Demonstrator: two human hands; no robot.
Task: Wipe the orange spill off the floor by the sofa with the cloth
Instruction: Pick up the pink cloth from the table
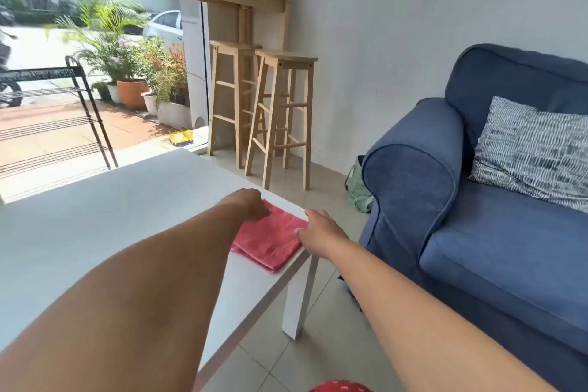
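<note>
Cloth: pink cloth [270, 240], folded, is lying at the worktop's right edge, centre of the frame.
Left hand: left hand [251, 205] is touching the cloth's upper-left corner, fingers curled; whether it is pinching the fabric I cannot tell.
Right hand: right hand [319, 232] is resting at the cloth's right edge, thumb on the fabric, fingers over the worktop's edge.
Worktop: white worktop [111, 219] is filling the left-centre.
Sofa: blue sofa [477, 216] is standing at right, with a patterned cushion [534, 149].
Floor: tiled floor [321, 328] is showing between worktop and sofa.
Stools: two wooden stools [280, 111] are standing at upper centre.
</note>
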